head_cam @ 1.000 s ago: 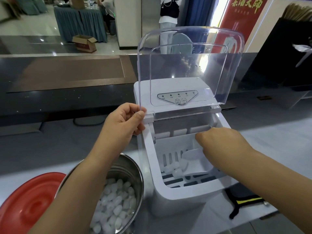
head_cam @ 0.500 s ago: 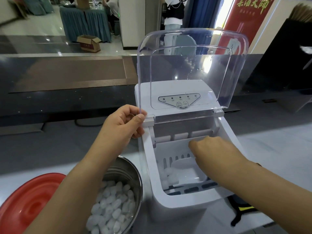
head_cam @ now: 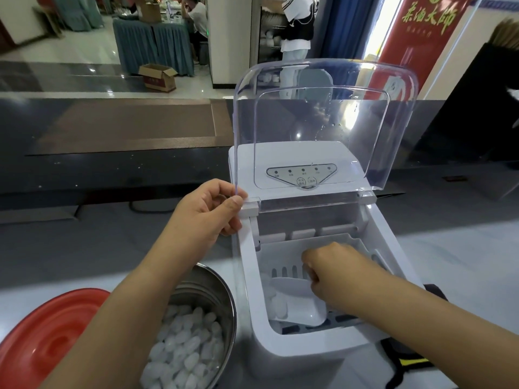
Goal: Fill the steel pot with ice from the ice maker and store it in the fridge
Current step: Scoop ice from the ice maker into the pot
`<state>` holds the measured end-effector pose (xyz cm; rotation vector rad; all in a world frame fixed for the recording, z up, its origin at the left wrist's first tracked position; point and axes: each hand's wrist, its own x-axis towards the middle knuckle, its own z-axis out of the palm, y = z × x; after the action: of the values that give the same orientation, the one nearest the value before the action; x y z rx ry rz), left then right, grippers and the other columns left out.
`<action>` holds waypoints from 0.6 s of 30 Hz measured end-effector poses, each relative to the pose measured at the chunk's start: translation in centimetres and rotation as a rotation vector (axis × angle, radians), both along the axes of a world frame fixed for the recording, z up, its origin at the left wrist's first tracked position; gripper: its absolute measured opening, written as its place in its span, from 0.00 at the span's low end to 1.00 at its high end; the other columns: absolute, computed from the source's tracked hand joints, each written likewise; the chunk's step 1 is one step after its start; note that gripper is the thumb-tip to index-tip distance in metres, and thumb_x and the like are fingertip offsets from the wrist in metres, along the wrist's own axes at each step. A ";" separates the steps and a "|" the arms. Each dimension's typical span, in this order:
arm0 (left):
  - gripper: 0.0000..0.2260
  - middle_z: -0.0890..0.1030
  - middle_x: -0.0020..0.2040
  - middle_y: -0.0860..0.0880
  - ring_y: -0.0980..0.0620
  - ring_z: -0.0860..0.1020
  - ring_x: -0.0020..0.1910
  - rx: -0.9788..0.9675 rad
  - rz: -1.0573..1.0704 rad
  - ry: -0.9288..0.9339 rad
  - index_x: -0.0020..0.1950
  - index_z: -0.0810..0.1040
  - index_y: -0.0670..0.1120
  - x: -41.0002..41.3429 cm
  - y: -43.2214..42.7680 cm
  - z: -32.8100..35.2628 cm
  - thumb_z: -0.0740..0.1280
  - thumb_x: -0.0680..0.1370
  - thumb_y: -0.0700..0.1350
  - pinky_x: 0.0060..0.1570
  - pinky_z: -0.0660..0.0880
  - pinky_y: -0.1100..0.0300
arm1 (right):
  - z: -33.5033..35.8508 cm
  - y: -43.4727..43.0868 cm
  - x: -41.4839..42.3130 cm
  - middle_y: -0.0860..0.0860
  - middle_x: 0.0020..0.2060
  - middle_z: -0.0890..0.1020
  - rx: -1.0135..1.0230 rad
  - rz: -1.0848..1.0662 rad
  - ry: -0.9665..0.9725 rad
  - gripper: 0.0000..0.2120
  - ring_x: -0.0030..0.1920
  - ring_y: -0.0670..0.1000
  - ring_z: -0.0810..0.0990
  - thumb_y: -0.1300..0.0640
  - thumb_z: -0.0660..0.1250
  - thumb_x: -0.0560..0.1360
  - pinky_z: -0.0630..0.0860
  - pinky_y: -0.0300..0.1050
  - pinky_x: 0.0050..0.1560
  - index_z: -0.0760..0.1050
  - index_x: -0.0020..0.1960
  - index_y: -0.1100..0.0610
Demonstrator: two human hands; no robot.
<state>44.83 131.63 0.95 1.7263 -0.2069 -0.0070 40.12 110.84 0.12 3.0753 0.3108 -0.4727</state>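
A white ice maker [head_cam: 297, 352] stands on the counter with its clear lid [head_cam: 323, 122] raised. My left hand [head_cam: 207, 211] pinches the lid's left edge near the hinge and holds it up. My right hand [head_cam: 337, 273] is down inside the ice basket [head_cam: 331, 245], shut on a white ice scoop [head_cam: 297, 299] with a few ice pieces at its left side. The steel pot [head_cam: 207, 287] sits left of the machine under my left forearm, and it holds many bullet-shaped ice pieces [head_cam: 185, 352].
A red lid [head_cam: 47, 341] lies at the lower left beside the pot. A black and yellow item [head_cam: 407, 363] lies right of the machine's base. A dark raised ledge [head_cam: 112, 164] runs behind the counter. People and draped tables are far behind.
My right hand has gone deeper into the basket and to the left, pushing the scoop toward the ice at the basket's left. My left hand keeps the same hold on the lid.
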 end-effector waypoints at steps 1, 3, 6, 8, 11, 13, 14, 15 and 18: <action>0.05 0.79 0.30 0.53 0.57 0.78 0.31 0.000 0.001 -0.002 0.48 0.79 0.48 0.0 0.0 0.0 0.63 0.79 0.41 0.33 0.76 0.66 | 0.2 -0.1 0.1 0.52 0.42 0.78 0.004 -0.003 -0.002 0.08 0.41 0.54 0.72 0.64 0.59 0.74 0.69 0.42 0.34 0.67 0.40 0.53; 0.05 0.79 0.31 0.53 0.57 0.78 0.31 0.000 0.004 -0.005 0.48 0.79 0.48 -0.1 0.0 0.0 0.63 0.79 0.41 0.33 0.75 0.66 | 0.6 -0.3 0.2 0.48 0.36 0.71 0.025 -0.028 -0.018 0.13 0.42 0.53 0.70 0.64 0.59 0.74 0.65 0.40 0.30 0.63 0.35 0.51; 0.05 0.79 0.31 0.52 0.56 0.78 0.32 0.004 0.010 -0.009 0.48 0.79 0.48 -0.1 0.0 0.0 0.63 0.79 0.42 0.33 0.76 0.66 | 0.9 -0.4 0.2 0.44 0.31 0.65 0.043 -0.039 -0.060 0.17 0.42 0.53 0.69 0.63 0.60 0.75 0.70 0.42 0.37 0.58 0.32 0.50; 0.05 0.79 0.31 0.53 0.56 0.78 0.32 0.005 0.011 -0.006 0.49 0.79 0.48 -0.2 0.0 0.0 0.63 0.79 0.42 0.34 0.76 0.65 | 0.9 -0.3 0.0 0.45 0.31 0.64 0.039 -0.006 -0.071 0.17 0.41 0.53 0.68 0.64 0.58 0.75 0.68 0.41 0.33 0.57 0.32 0.50; 0.05 0.79 0.30 0.52 0.55 0.77 0.32 -0.001 0.020 -0.005 0.49 0.79 0.48 -0.3 -0.1 0.0 0.63 0.79 0.42 0.34 0.76 0.65 | 1.0 -0.6 -0.3 0.44 0.31 0.63 0.034 0.035 -0.071 0.19 0.41 0.53 0.68 0.63 0.58 0.76 0.57 0.37 0.26 0.55 0.32 0.50; 0.05 0.79 0.30 0.52 0.55 0.77 0.32 0.004 0.030 -0.006 0.49 0.79 0.48 -0.3 -0.2 0.0 0.63 0.79 0.42 0.35 0.77 0.63 | 1.0 -0.8 -0.2 0.45 0.31 0.62 0.022 0.045 -0.088 0.19 0.41 0.54 0.68 0.63 0.58 0.76 0.57 0.36 0.27 0.54 0.32 0.49; 0.05 0.79 0.30 0.52 0.54 0.77 0.32 0.005 0.034 -0.007 0.49 0.79 0.48 -0.4 -0.2 0.0 0.63 0.79 0.43 0.35 0.77 0.62 | 0.9 -0.8 -0.2 0.45 0.31 0.62 0.017 0.046 -0.094 0.19 0.41 0.54 0.68 0.63 0.58 0.76 0.58 0.37 0.27 0.54 0.32 0.49; 0.05 0.79 0.30 0.52 0.54 0.77 0.33 0.006 0.037 -0.008 0.49 0.79 0.48 -0.4 -0.2 0.0 0.63 0.79 0.43 0.35 0.77 0.62 | 0.9 -0.7 -0.2 0.45 0.31 0.62 0.017 0.046 -0.097 0.19 0.40 0.54 0.68 0.63 0.58 0.76 0.61 0.39 0.29 0.54 0.32 0.49; 0.05 0.79 0.30 0.52 0.55 0.77 0.32 0.005 0.050 -0.006 0.49 0.79 0.48 -0.5 -0.4 0.1 0.63 0.79 0.43 0.35 0.77 0.64 | 0.8 -0.6 -0.5 0.46 0.31 0.64 0.040 0.061 -0.093 0.16 0.40 0.53 0.69 0.64 0.57 0.76 0.62 0.40 0.28 0.57 0.34 0.51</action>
<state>44.30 131.23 1.02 1.7358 -0.1681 0.0338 39.63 110.26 0.92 3.1036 0.4149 -0.3238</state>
